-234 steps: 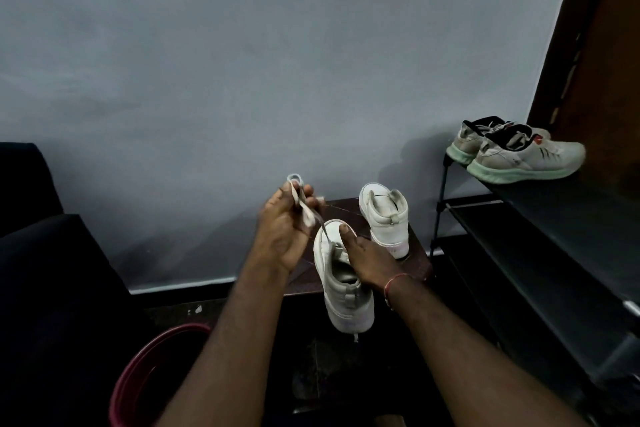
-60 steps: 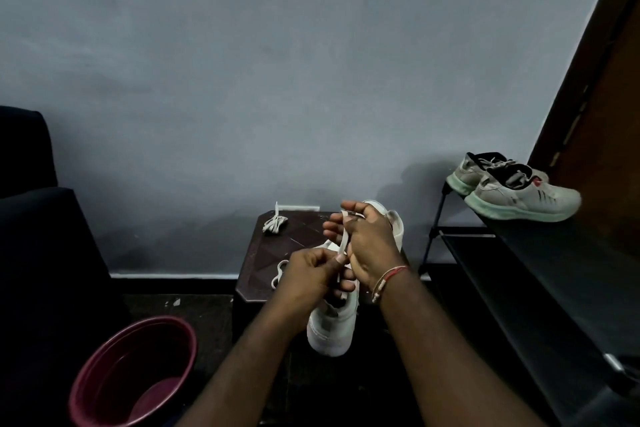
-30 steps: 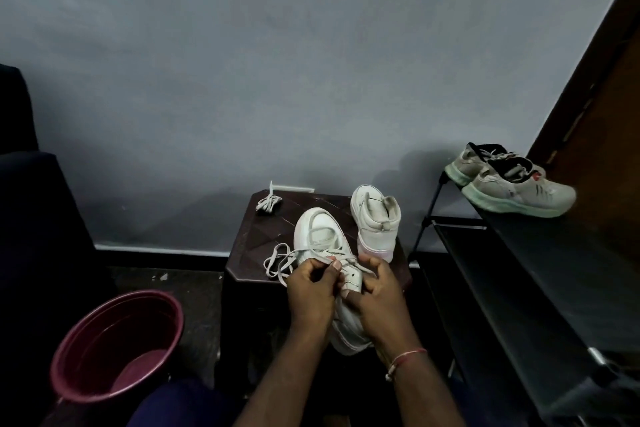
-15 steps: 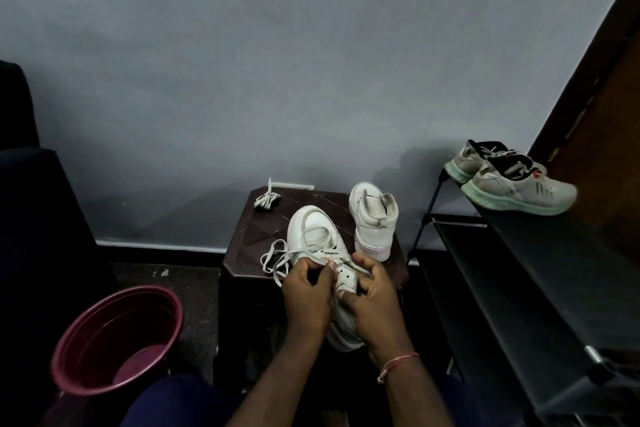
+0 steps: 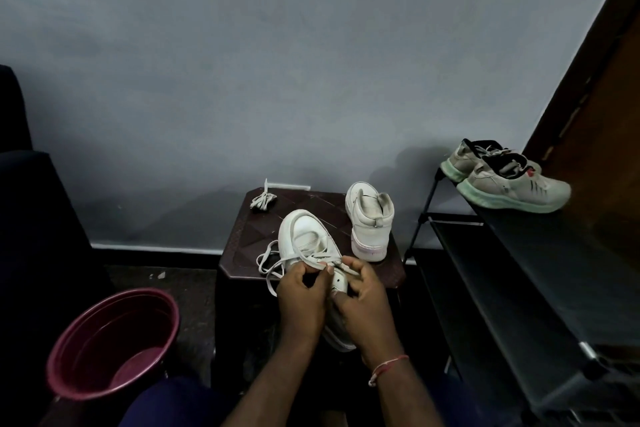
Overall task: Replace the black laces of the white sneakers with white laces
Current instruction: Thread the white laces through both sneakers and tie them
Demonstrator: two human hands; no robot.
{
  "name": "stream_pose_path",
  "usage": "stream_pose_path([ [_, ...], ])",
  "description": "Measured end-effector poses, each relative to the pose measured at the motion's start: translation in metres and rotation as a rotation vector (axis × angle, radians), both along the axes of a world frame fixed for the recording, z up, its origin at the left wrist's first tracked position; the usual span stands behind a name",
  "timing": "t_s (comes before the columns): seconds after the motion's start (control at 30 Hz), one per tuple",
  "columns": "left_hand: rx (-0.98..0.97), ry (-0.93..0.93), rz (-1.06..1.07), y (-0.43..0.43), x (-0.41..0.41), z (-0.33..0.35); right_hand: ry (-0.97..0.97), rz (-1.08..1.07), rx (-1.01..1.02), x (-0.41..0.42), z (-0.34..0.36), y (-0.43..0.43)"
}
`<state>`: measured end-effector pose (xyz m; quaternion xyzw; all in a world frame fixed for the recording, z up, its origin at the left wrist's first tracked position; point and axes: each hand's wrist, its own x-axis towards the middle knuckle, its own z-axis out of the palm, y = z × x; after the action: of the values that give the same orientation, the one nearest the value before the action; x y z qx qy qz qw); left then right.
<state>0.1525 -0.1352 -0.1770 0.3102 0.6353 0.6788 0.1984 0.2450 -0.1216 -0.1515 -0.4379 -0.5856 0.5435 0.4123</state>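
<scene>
A white sneaker (image 5: 306,236) lies toe-away on the near edge of a small dark brown stool (image 5: 242,243), its heel hanging over the front. My left hand (image 5: 303,302) and my right hand (image 5: 363,302) are side by side over its eyelets, each pinching the white lace (image 5: 268,262). Loose loops of that lace trail off to the left of the sneaker. The second white sneaker (image 5: 370,218) stands on the stool's right side, heel toward me, with no lace showing. A bundled white lace (image 5: 263,200) rests at the stool's back left corner.
A maroon plastic tub (image 5: 114,340) sits on the floor at lower left. A black shoe rack (image 5: 519,270) fills the right, with a pair of grey running shoes (image 5: 509,180) on top. A dark chair (image 5: 31,218) stands at left; the grey wall is close behind the stool.
Earlier I held the sneaker up off the stool while pulling lace; it now lies on the stool's front edge. Over the last second both hands stay over the eyelets, fingers shifting slightly.
</scene>
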Motion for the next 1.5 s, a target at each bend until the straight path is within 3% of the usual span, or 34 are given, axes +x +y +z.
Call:
stream_pose_path([
  [0.23,-0.113,-0.144,-0.214,-0.002,-0.026,0.008,-0.208,0.006,0.134,-0.022,0.012,-0.008],
  [0.33,-0.181,-0.049,-0.265,-0.002,-0.031,0.021,-0.282,-0.028,0.221,-0.025,0.021,-0.007],
  [0.53,-0.343,0.165,-0.282,0.004,-0.037,0.039,-0.403,0.052,0.203,-0.023,0.034,0.005],
  [0.83,-0.194,0.274,-0.085,-0.001,-0.030,0.032,-0.600,-0.020,0.316,-0.031,0.038,0.022],
  [0.93,-0.227,0.215,-0.158,0.000,-0.034,0.036,-0.626,-0.029,0.344,-0.032,0.041,0.020],
  [1.03,-0.251,0.069,-0.296,0.001,-0.040,0.044,-0.597,-0.041,0.365,-0.031,0.047,0.021],
  [1.13,-0.237,0.095,-0.307,0.003,-0.045,0.057,-0.531,-0.076,0.329,-0.033,0.052,0.022],
  [1.2,-0.245,0.134,-0.307,0.009,-0.050,0.063,-0.396,-0.109,0.276,-0.034,0.057,0.022],
  [1.37,-0.318,0.279,-0.270,0.027,-0.072,0.065,0.151,-0.130,0.101,-0.022,0.094,0.026],
  [1.5,-0.220,0.376,-0.181,0.022,-0.072,0.058,0.260,-0.123,-0.022,-0.014,0.093,0.024],
])
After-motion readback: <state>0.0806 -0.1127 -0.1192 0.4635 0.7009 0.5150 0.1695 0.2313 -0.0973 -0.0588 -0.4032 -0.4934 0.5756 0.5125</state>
